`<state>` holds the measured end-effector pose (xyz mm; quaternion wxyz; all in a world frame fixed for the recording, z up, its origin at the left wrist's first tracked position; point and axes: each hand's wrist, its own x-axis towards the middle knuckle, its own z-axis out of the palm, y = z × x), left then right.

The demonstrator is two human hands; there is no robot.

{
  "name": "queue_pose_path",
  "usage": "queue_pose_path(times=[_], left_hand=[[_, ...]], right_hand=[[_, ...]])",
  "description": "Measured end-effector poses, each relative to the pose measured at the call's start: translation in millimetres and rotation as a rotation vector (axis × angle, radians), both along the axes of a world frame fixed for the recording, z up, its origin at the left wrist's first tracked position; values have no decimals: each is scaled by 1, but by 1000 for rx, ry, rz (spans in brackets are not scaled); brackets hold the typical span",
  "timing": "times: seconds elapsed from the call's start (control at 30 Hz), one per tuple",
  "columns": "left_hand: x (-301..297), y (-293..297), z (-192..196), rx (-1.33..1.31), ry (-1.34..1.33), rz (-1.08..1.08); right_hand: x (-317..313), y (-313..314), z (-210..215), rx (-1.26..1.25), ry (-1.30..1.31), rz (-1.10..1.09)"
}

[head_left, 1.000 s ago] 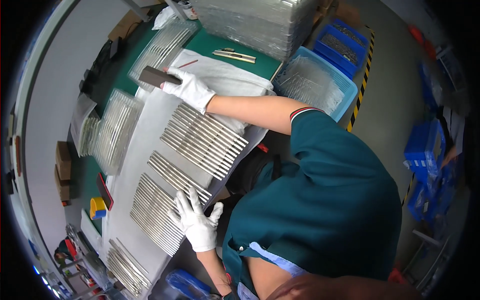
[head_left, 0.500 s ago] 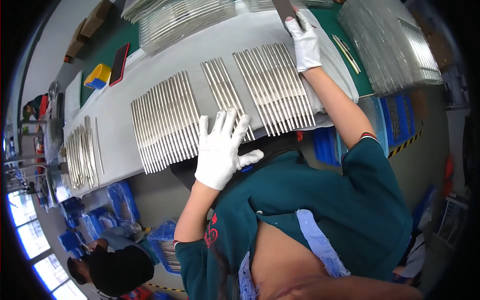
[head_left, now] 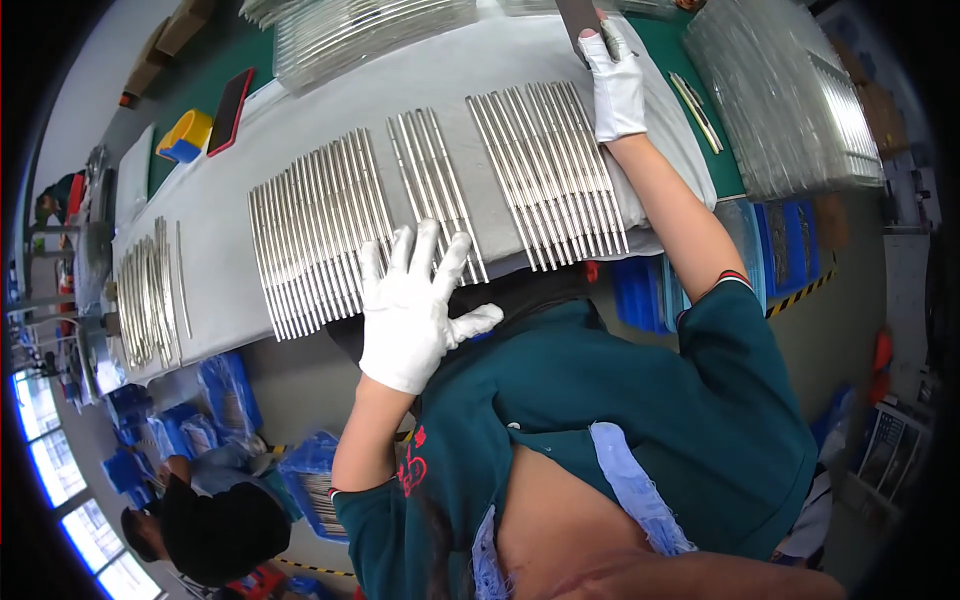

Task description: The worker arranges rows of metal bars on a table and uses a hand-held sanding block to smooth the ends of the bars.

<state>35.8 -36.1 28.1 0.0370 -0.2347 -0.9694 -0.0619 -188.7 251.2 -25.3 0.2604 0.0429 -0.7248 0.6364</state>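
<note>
Left hand (head_left: 408, 325), fingers spread over the metal rods (head_left: 425, 165); right hand (head_left: 618, 92) pinches the brown bar (head_left: 577, 16) beyond, best kept steady!

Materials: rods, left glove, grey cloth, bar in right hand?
Rods: look like metal, smooth and shiny; bright silver highlights along their length. Alloy unclear.
Left glove: white fabric, probably knit, matte; soft creases, no gloss.
Cloth: likely woven textile, matte; pale, without sharp reflections.
Bar: dark, matte, partly out of frame; wood, rubber or abrasive, can't tell.
</note>
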Motion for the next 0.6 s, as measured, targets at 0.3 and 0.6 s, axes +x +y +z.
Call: queue_pose_path(times=[0.3,0.6], left_hand=[[-25,52,-13,138,4,-232],[-41,72,-20,159,-47,-308]], right_hand=[[7,-9,4,91,-73,-155],[8,-3,15,-455,-144,33]])
